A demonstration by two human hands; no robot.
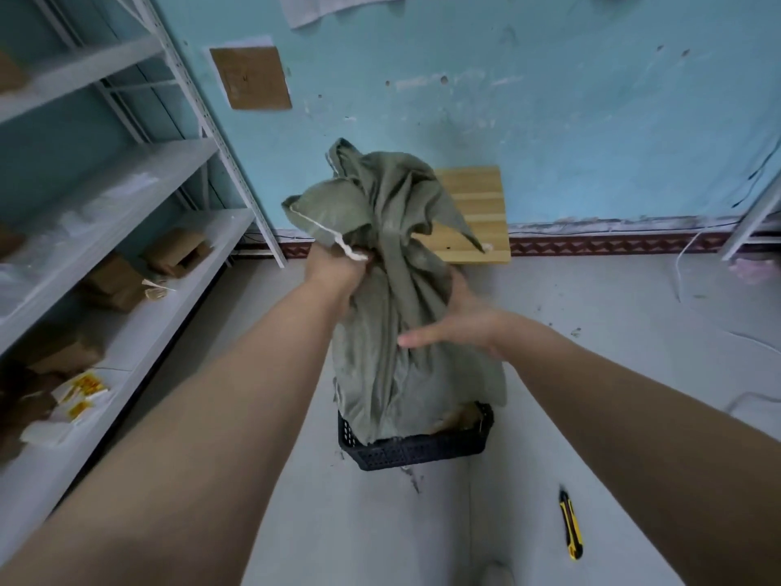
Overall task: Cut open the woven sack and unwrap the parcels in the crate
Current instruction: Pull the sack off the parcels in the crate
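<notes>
Sack (393,315): grey-green woven, standing on end in the centre of the frame. Its long axis runs near vertical, from the black crate (416,452) at lower centre up to a bunched, floppy top at upper centre. The bottom end sits inside the crate. Something brown (460,416) shows at the crate's right inner edge, likely parcels, too hidden to be sure.

Left hand (338,274): clenched round a gather of cloth high on the sack's left side, just under the white stitched seam (321,230).

Right hand (460,319): lower, laid flat against the sack's right flank, thumb stretched across the front. Fingers look straight and run up along the cloth, with the tips blurred and partly lost in a fold.

Both hands work the upper half, the left higher. The load, if any, lies below them towards the crate. Judgement: the next move runs along that vertical axis, drawing the cloth up and off so the contents stay in the crate.

Yellow utility knife (570,526): on the floor at lower right, well apart from the sack, on the right arm's side.
</notes>
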